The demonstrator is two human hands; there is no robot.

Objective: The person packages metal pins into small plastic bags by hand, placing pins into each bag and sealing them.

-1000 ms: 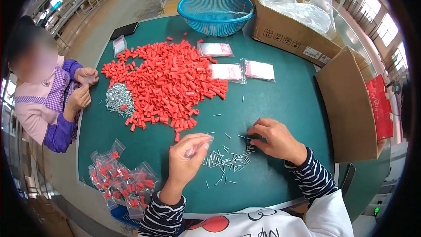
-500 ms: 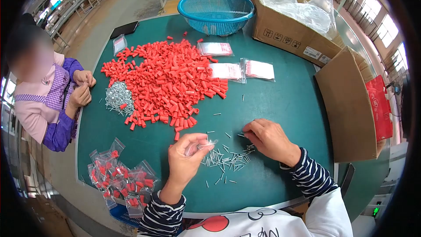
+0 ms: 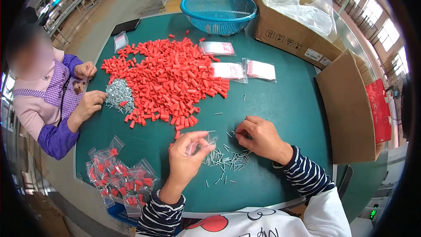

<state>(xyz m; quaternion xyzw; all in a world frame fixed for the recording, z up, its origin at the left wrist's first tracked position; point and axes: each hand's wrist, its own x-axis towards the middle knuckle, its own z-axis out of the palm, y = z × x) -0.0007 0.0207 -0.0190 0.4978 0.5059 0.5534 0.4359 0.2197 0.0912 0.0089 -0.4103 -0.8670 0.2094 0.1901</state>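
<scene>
My left hand (image 3: 186,156) is closed on a small clear plastic bag (image 3: 212,141), whose mouth stands partly open towards the right. My right hand (image 3: 262,138) has thumb and forefinger pinched on a small silver screw (image 3: 233,133), just right of the bag. Loose screws (image 3: 228,160) lie scattered on the green table below and between my hands. A large heap of red plastic caps (image 3: 171,77) spreads beyond my left hand. Filled bags (image 3: 123,177) with red caps inside are piled to the left of my left forearm.
Across on the left, a co-worker's hand (image 3: 91,104) touches a heap of screws (image 3: 119,93). Packs of flat bags (image 3: 261,70) lie beyond my hands. A blue basket (image 3: 219,15) stands at the back, with cardboard boxes (image 3: 289,35) along the right.
My right hand has moved left, closer to the bag, with the screw at its fingertips. My left hand stays nearly still. One of the co-worker's hands has reached to the screw heap.
</scene>
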